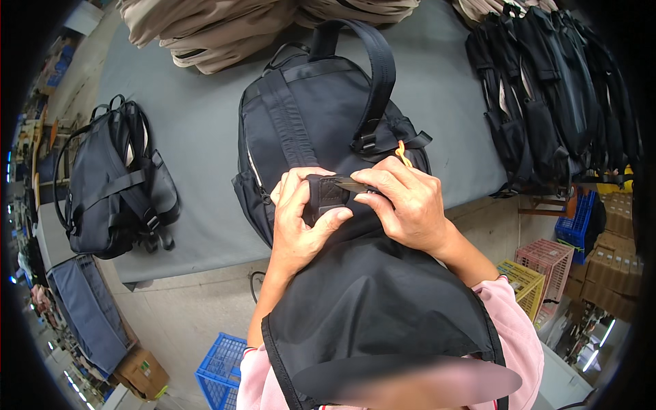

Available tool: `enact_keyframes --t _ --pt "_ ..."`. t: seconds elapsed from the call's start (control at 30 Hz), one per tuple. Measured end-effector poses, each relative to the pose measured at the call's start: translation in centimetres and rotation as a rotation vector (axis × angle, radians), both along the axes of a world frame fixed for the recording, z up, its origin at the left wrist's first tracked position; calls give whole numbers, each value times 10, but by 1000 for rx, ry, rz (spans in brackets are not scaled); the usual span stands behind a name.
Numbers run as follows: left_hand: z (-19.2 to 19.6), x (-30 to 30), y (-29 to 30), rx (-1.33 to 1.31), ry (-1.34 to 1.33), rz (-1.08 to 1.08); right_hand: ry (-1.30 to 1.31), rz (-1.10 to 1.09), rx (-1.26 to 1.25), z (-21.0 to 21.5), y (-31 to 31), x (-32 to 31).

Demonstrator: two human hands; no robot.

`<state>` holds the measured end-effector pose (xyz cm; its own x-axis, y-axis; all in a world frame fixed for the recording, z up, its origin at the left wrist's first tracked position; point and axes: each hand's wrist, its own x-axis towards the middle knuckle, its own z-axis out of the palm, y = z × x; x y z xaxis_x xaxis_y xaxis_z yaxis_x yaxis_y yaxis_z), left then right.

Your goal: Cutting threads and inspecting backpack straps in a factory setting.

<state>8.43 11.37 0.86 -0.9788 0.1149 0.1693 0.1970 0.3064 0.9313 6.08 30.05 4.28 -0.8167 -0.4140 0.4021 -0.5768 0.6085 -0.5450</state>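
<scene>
A black backpack (280,109) lies on the grey-covered table in front of me, its back panel and straps facing up. My left hand (295,217) is closed around the stitched end of a black shoulder strap (326,193), lifted over the bag's lower part. Pinched in my right hand (411,199) are small thread snips (350,184), whose metal tip touches or nearly touches the strap's stitching. An orange cord loop (403,153) shows just above the right hand. The other shoulder strap (383,75) curves up over the bag's right side.
Another black backpack (113,181) lies at the table's left. Beige bags (212,34) are piled at the far edge, and several black backpacks (547,89) line the right. A blue crate (220,372), yellow crate (521,285) and cartons (611,266) stand below table height.
</scene>
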Motion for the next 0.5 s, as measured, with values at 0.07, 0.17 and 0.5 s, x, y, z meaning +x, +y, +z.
enact_keyframes --t 0.07,0.17,0.5 --pt "0 0 -1 76 -42 -10 29 16 -36 -2 -1 -1" --pt "-3 0 -1 85 -36 -20 12 11 -89 -5 -5 -2" --pt "-3 -2 -3 16 34 -29 -135 -102 -284 -5 -6 4"
